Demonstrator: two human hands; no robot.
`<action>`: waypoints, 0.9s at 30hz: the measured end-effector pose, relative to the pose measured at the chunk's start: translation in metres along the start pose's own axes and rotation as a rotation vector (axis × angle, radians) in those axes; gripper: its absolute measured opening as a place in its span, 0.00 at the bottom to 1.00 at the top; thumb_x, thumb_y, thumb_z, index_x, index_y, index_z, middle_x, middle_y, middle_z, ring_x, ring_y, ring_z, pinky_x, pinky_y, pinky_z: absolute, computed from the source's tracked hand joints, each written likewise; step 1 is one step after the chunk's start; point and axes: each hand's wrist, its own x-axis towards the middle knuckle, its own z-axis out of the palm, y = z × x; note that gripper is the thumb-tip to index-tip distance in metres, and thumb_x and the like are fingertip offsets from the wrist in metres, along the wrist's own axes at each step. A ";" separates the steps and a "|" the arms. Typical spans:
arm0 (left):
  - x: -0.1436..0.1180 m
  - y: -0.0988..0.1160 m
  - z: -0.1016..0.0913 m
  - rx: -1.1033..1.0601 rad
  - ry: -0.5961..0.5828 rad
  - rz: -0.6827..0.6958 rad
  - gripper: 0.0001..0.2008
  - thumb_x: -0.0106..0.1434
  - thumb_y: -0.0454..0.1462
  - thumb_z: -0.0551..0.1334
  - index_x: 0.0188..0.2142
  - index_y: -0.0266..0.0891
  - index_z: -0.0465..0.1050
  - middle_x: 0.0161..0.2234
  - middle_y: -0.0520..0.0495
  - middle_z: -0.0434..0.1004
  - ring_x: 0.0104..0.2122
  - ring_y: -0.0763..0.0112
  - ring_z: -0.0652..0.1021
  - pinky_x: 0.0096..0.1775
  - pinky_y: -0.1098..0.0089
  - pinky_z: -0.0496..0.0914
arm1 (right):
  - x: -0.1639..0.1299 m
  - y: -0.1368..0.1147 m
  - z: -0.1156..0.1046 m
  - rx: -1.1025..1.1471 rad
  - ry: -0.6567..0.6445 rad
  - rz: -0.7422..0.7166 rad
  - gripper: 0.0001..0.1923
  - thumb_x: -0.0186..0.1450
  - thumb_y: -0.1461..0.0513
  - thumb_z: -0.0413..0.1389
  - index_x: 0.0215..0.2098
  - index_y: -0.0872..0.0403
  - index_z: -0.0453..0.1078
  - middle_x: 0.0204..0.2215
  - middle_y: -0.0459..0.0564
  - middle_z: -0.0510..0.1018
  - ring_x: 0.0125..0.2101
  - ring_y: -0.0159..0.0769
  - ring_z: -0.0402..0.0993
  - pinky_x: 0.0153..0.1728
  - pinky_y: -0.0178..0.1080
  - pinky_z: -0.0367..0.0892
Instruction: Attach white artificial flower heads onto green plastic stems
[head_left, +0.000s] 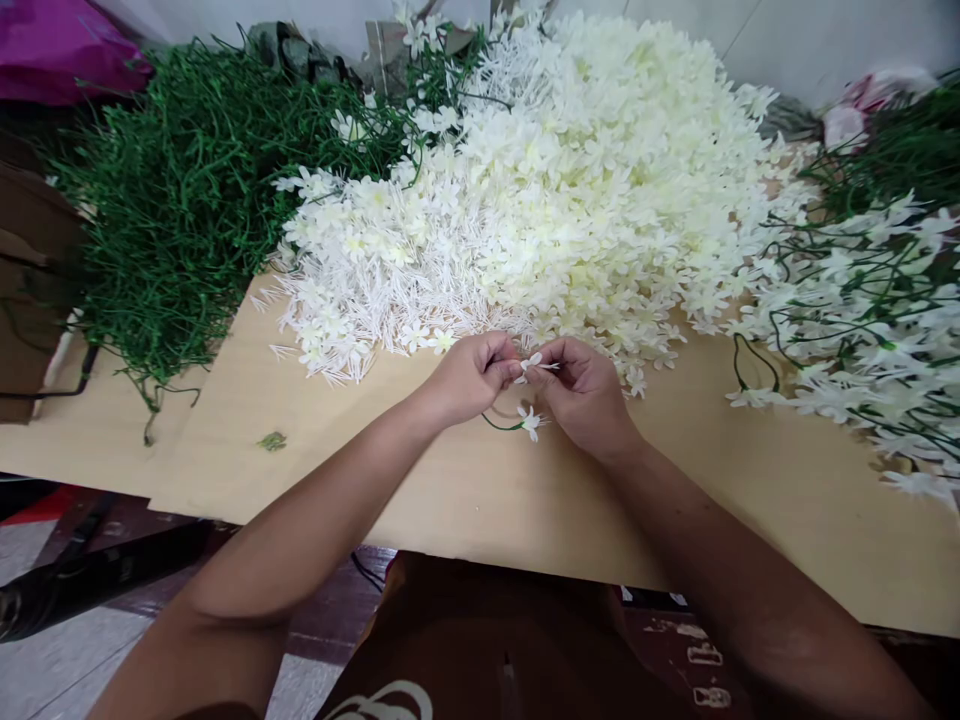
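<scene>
Left hand (474, 378) and right hand (589, 395) of the seated worker meet over the middle of the worktop (420, 485), between its near edge and a large pile of blossoms. Thumb and forefinger of the left are closed on a thin green stem (501, 427), whose upper part the fingers hide; the right pinches a small artificial flower (534, 361), held at the left fingertips. This flower is white, with narrow, pointed petals and pale, slender prongs that project towards the right hand. Whether it is already joined to the stem cannot be told. Below the hands the stem curves to a second white flower (530, 423), its petals spread and fine white prongs showing beside them. Loose blossoms of like form make up the pile (615, 190), which extends to the far edge; many are tinged pale yellow at the centre, and white prongs bristle along its left flank. Towards the far left corner lies a tangled heap of green stems (180, 190); along the right edge, white flowers on green stems (892, 340) are massed. One small greenish scrap (272, 441) lies near the left edge.
</scene>
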 end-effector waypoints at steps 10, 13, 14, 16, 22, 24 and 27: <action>0.002 -0.001 0.000 0.012 0.004 0.018 0.10 0.61 0.33 0.59 0.23 0.37 0.64 0.19 0.56 0.64 0.21 0.79 0.64 0.25 0.76 0.58 | 0.002 -0.009 -0.005 0.163 -0.041 0.088 0.22 0.50 0.48 0.69 0.30 0.52 0.67 0.23 0.42 0.74 0.22 0.28 0.71 0.24 0.34 0.73; 0.002 0.000 -0.001 0.073 -0.004 0.030 0.12 0.63 0.35 0.58 0.22 0.37 0.63 0.19 0.56 0.62 0.20 0.79 0.63 0.25 0.76 0.57 | 0.002 -0.011 -0.005 0.168 -0.051 0.081 0.21 0.50 0.48 0.68 0.30 0.52 0.68 0.23 0.42 0.74 0.22 0.28 0.71 0.24 0.35 0.74; 0.002 0.000 -0.002 0.082 -0.005 0.044 0.13 0.63 0.36 0.58 0.22 0.37 0.62 0.19 0.56 0.62 0.20 0.79 0.62 0.25 0.75 0.57 | 0.002 -0.012 -0.006 0.168 -0.053 0.079 0.21 0.51 0.47 0.68 0.31 0.52 0.68 0.23 0.42 0.74 0.22 0.28 0.71 0.25 0.35 0.74; 0.002 -0.001 -0.002 0.082 -0.005 0.085 0.13 0.63 0.36 0.57 0.22 0.38 0.62 0.19 0.56 0.61 0.21 0.78 0.63 0.26 0.76 0.59 | 0.001 -0.013 -0.006 0.176 -0.059 0.081 0.20 0.52 0.48 0.67 0.31 0.52 0.70 0.24 0.43 0.75 0.23 0.28 0.71 0.28 0.36 0.75; 0.001 -0.003 -0.004 0.028 -0.036 0.184 0.10 0.62 0.36 0.57 0.24 0.38 0.65 0.20 0.55 0.65 0.25 0.75 0.68 0.32 0.74 0.64 | 0.003 -0.009 -0.003 0.290 -0.022 0.130 0.16 0.48 0.53 0.70 0.26 0.52 0.70 0.23 0.42 0.75 0.23 0.27 0.71 0.28 0.35 0.75; 0.001 -0.004 -0.004 0.020 -0.063 0.209 0.10 0.62 0.35 0.57 0.25 0.38 0.66 0.21 0.54 0.67 0.27 0.75 0.70 0.33 0.74 0.65 | 0.005 -0.008 -0.003 0.319 -0.008 0.149 0.16 0.46 0.55 0.70 0.24 0.52 0.70 0.22 0.41 0.75 0.22 0.27 0.71 0.27 0.35 0.74; 0.001 -0.005 -0.005 0.042 -0.069 0.236 0.10 0.62 0.35 0.57 0.25 0.37 0.67 0.23 0.52 0.70 0.29 0.73 0.72 0.35 0.73 0.66 | 0.007 -0.007 -0.004 0.329 -0.007 0.181 0.16 0.44 0.56 0.71 0.22 0.52 0.70 0.22 0.41 0.76 0.22 0.27 0.70 0.28 0.36 0.74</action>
